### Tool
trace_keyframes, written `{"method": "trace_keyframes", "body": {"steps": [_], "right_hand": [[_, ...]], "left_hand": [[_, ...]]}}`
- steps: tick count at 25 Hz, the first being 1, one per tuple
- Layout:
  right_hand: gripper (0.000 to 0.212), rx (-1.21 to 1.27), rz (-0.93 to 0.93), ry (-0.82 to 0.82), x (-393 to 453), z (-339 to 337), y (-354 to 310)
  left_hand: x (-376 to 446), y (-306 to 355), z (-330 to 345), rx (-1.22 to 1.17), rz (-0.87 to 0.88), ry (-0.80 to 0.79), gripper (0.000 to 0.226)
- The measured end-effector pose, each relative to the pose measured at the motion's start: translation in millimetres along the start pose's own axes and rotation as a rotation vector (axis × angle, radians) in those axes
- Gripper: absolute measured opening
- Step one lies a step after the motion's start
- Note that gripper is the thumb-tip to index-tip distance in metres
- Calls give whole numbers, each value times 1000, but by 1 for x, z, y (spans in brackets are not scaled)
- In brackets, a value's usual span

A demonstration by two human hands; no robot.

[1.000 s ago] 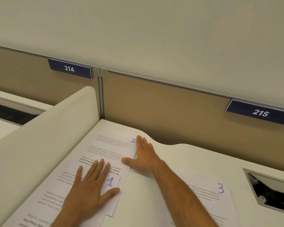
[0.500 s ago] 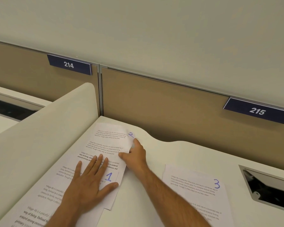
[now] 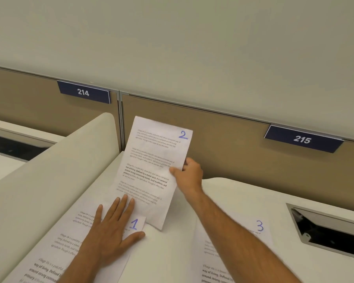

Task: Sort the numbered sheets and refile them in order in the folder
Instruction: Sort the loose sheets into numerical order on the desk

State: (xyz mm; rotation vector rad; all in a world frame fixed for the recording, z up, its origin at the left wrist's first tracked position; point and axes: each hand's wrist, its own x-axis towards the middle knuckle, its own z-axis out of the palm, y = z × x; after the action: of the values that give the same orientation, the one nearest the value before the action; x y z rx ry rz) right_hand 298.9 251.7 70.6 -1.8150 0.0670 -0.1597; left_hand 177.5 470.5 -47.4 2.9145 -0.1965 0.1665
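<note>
On the white desk (image 3: 243,201) by tan partitions (image 3: 223,144), right fingers (image 3: 175,171) pinch sheet 2 (image 3: 151,170), left fingers (image 3: 121,209) spread.

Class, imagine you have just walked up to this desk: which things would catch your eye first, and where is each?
The sheet marked 2, lifted at the centre and pinched at its right edge by the right hand. Below it, the left hand presses flat on the sheet marked 1. The sheet marked 3 lies on the desk at lower right.
</note>
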Motion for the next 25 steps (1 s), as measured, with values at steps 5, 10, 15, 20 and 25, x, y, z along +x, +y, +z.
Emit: {"method": "trace_keyframes", "body": {"steps": [5,10,15,20,25], "right_hand": [[34,61,-46,40,2,-69,-34],[37,135,-12,17,-24,-146,-36],[37,175,174,-54,-71,-208,-5],[43,175,326,-76,-122,-240,52],[40,159,392,-74,-155,-255,92]], "left_hand": [[3,0,2,120,12,15,97],[10,20,-6,4,-66,160,75],[3,106,-47,-1050,-406,24,21],[-25,175,-56,-1347,-482,-243,53],[-37,198,-34,-1369,-484,-213,36]]}}
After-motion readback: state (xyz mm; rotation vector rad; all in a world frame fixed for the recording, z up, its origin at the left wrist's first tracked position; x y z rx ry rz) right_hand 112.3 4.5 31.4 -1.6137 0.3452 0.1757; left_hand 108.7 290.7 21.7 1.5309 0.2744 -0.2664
